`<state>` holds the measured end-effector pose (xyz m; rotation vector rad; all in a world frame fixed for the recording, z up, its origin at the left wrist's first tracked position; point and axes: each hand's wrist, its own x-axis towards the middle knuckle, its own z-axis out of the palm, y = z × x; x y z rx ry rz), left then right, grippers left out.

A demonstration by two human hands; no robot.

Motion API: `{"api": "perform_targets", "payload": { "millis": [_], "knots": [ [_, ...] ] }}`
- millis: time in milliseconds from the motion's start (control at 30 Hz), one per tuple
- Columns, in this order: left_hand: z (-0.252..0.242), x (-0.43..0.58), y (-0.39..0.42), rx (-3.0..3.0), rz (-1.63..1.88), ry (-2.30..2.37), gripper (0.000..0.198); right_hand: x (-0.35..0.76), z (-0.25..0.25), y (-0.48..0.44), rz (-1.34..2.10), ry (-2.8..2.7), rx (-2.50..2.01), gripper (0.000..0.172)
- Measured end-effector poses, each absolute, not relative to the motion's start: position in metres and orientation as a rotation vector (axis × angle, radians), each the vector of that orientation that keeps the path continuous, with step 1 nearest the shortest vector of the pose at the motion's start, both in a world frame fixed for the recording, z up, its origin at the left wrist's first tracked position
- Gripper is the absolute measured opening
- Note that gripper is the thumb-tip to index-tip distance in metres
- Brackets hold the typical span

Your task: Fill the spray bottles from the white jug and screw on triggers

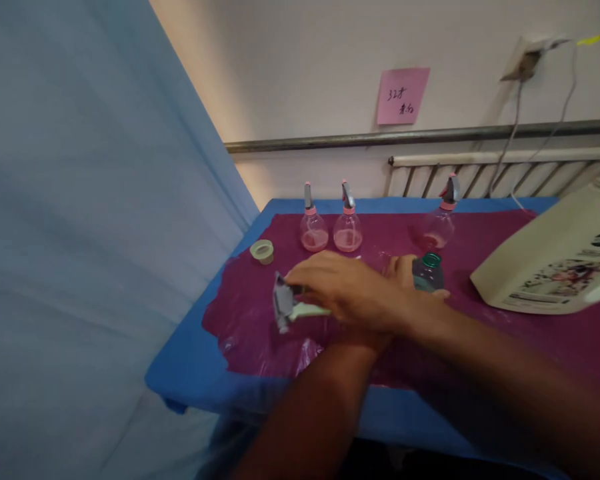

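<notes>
My forearms cross, the right one lying over the left. My right hand [337,283] is closed around a grey spray head [283,303], with a pale green strip beside it. Beyond it and to the right, my left hand [405,270], partly hidden by my right arm, grips an open bottle [429,273] with a green neck. Behind my hands stand a pink-collared spray bottle [314,233] and a second spray bottle [348,233], both with a little pink liquid. Another spray bottle [439,227] stands behind the held bottle.
A large cream jug [545,267] tilts at the right. A small translucent cup [263,251] sits at the left on the dark red sheet [260,307] over a blue table [190,363]. A blue curtain [80,200] hangs on the left; a metal rail [330,141] runs along the wall.
</notes>
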<state>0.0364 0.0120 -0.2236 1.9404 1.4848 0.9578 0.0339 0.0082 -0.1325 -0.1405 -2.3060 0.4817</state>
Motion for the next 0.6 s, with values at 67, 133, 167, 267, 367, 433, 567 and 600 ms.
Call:
{"api": "perform_targets", "payload": {
  "millis": [67, 133, 167, 267, 367, 433, 567, 600],
  "knots": [
    [-0.228, 0.035, 0.011, 1.946, 0.950, 1.474, 0.082, -0.002, -0.138, 0.014, 0.398, -2.540, 0.005, 0.025],
    [-0.231, 0.032, 0.010, 1.957, 0.941, 1.446, 0.083, -0.036, -0.144, 0.021, 0.221, -2.745, 0.157, 0.017],
    [-0.231, 0.031, 0.009, 1.964, 0.936, 1.425, 0.082, -0.050, -0.147, 0.024, 0.140, -2.819, 0.214, 0.015],
    [-0.229, 0.030, 0.009, 1.958, 0.904, 1.367, 0.063, -0.083, -0.158, 0.036, 0.030, -2.946, 0.313, 0.015],
    [-0.226, 0.032, 0.009, 1.927, 0.842, 1.354, 0.046, -0.094, -0.170, 0.046, 0.068, -2.978, 0.352, 0.018],
    [-0.225, 0.034, 0.009, 1.923, 0.812, 1.374, 0.045, -0.094, -0.176, 0.050, 0.120, -2.981, 0.358, 0.022],
    [-0.226, 0.031, 0.009, 1.942, 0.845, 1.372, 0.061, -0.083, -0.174, 0.049, 0.146, -2.948, 0.285, 0.035],
    [-0.226, 0.030, 0.009, 1.949, 0.853, 1.362, 0.069, -0.078, -0.171, 0.046, 0.126, -2.934, 0.257, 0.038]
  ]
}}
